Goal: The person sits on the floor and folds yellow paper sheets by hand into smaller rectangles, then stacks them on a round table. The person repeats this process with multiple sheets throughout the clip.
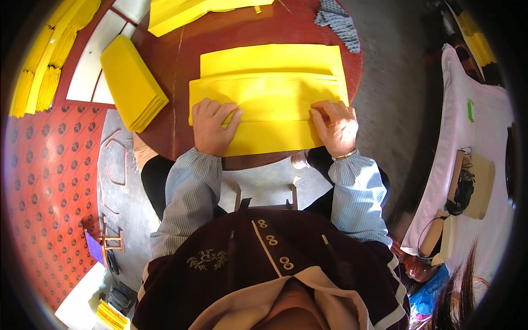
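A yellow fabric-like sheet [272,95] lies partly folded in layers on a dark red round table [194,45]. At the left end of its fold is my left hand [216,126], thumb and forefinger pinching the edge. My right hand [336,126], with a bracelet at the wrist, pinches the same fold near its right end. The lower flap of the sheet reaches the near edge of the table between my hands. Both forearms are in striped light blue sleeves. What lies under the fingertips is hidden.
A stack of folded yellow pieces [134,82] sits at the table's left, more yellow material [198,14] at the far side. A grey textured cloth [338,24] rests at the far right rim. To the right, a pinkish cloth-covered surface [462,123] bears an open cardboard box [480,185] with black cables.
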### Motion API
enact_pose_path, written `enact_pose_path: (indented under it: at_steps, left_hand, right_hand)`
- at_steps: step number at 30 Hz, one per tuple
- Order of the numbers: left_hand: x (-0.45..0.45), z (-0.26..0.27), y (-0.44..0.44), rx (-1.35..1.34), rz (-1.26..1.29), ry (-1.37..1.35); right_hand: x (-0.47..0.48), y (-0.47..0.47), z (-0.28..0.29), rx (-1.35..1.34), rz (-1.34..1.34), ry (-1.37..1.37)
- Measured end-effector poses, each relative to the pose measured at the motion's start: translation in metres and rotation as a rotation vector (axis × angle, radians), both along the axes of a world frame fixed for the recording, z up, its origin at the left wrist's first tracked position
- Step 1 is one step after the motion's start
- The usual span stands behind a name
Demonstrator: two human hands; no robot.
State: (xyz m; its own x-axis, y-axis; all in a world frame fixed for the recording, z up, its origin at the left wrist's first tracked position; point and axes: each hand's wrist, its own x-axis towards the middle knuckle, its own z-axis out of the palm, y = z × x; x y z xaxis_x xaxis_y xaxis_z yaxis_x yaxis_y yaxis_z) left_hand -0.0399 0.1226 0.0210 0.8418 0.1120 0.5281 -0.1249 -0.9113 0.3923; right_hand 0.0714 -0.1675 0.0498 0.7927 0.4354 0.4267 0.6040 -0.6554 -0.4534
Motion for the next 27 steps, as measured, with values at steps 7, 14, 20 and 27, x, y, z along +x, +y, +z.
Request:
enact_pose_path:
  at_steps: [7, 14, 20, 27]
  left_hand:
    - [0.0007, 0.0008, -0.0009, -0.042, 0.020, -0.039]
    - [0.0032, 0.0014, 0.0004, -0.034, -0.014, -0.088]
    - [0.0003, -0.0015, 0.0018, -0.035, 0.017, -0.060]
    - [0.0023, 0.0004, -0.0015, -0.031, 0.130, -0.026]
  right_hand:
    - [0.0018, -0.0041, -0.0071, 0.018, -0.028, -0.022]
    - [0.0014, -0.0036, -0.0062, -0.053, -0.046, 0.025]
    - [0.0011, -0.0029, -0.0039, -0.079, -0.083, 0.022]
    - [0.0018, -0.0052, -0.0070, -0.038, -0.140, -0.016]
